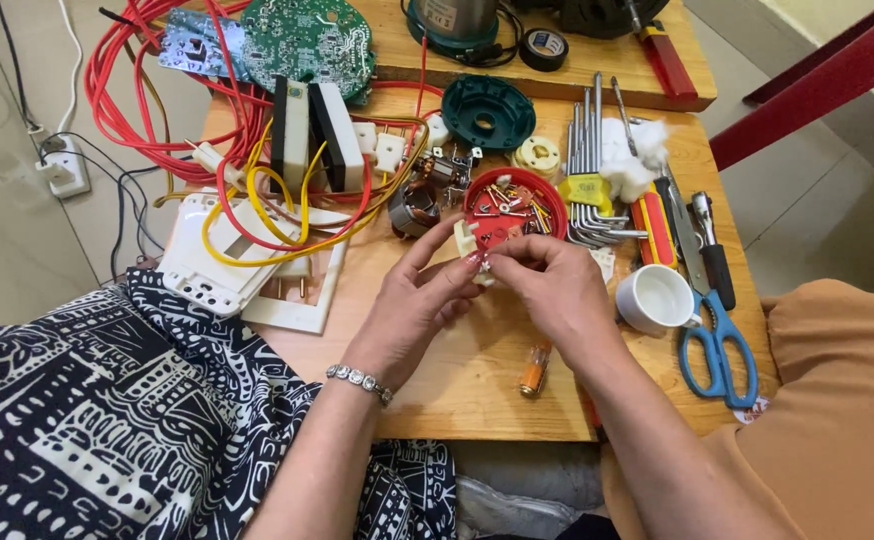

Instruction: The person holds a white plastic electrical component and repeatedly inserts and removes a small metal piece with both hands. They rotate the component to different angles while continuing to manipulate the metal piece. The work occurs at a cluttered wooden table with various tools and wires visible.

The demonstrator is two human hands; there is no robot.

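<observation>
At the far left, red cables (127,95) loop beside a green circuit board (307,40). Next come a white switch plate (219,262) and yellow wires (277,215) on the wooden surface (457,370). In the middle, the left hand (412,305) and the right hand (552,285) meet, with fingertips pinched together on a small white part (469,240), held just above the surface in front of a red round lid (515,205) full of small pieces. An orange battery (534,370) lies below the hands. To the right stand a white cup (655,298), hex keys (589,160) and blue scissors (719,345).
</observation>
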